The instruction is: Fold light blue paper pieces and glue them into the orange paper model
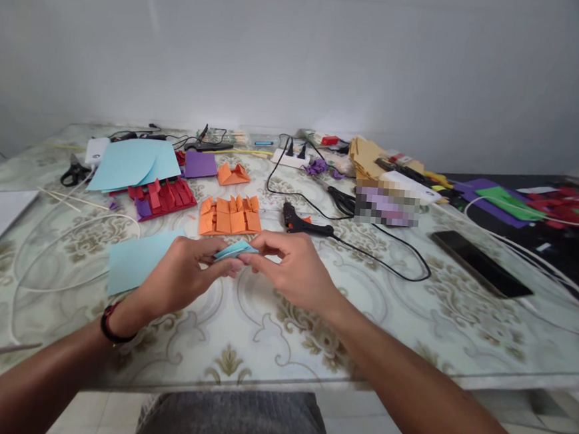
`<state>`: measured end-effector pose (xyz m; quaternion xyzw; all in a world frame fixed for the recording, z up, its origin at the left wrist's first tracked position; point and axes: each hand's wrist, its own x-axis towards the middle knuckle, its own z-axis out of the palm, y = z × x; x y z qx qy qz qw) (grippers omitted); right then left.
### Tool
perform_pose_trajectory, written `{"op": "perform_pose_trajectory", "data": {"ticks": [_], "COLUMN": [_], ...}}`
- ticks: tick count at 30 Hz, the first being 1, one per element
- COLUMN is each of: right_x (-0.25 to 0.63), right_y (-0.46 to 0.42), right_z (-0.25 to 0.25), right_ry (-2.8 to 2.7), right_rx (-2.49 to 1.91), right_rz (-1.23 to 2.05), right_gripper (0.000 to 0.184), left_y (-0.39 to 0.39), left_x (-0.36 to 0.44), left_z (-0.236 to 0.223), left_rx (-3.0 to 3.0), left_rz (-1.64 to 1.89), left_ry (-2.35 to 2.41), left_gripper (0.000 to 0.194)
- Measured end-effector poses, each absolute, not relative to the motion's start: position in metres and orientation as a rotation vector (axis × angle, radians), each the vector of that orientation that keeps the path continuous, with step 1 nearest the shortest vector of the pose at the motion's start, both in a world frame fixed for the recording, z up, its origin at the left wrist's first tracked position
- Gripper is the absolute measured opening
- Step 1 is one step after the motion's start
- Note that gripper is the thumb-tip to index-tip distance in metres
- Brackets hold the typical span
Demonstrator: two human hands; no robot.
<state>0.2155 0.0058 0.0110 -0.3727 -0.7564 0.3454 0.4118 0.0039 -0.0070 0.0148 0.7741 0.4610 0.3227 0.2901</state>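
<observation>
A small folded piece of light blue paper (237, 249) is pinched between both hands above the table's front half. My left hand (185, 269) grips its left side, thumb in front and fingers behind. My right hand (293, 267) has its right end between thumb and fingertips. Partly under my left wrist lies a flat light blue sheet (138, 258). Just beyond the hands sit folded orange paper pieces (230, 216) joined in a row, with a single orange folded piece (233, 174) behind them. Folded red paper pieces (163, 199) are to their left.
A black glue gun (306, 224) with its cord lies beyond my right hand. More light blue sheets (133, 164), a purple square (200, 164) and scissors (76, 172) are at back left. A white power strip (291, 158) stands at the back. A phone (481, 262) lies at right.
</observation>
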Motion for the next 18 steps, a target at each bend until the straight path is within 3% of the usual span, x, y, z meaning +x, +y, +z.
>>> {"op": "perform_pose_trajectory", "data": {"ticks": [9, 18], "right_x": [0.2162, 0.214], "right_y": [0.0036, 0.0069], "right_z": [0.0117, 0.006], "right_ry": [-1.846, -1.735], "right_rx": [-0.82, -0.809], "right_rz": [1.153, 1.397], "right_gripper": [0.029, 0.034], "left_y": [-0.0049, -0.0058], "left_x": [0.0043, 0.0039], "left_z": [0.0176, 0.0146], "left_rx": [1.659, 1.703], "left_rz": [0.749, 0.716], "left_ry": [0.99, 0.967], "left_gripper": [0.03, 0.037]}}
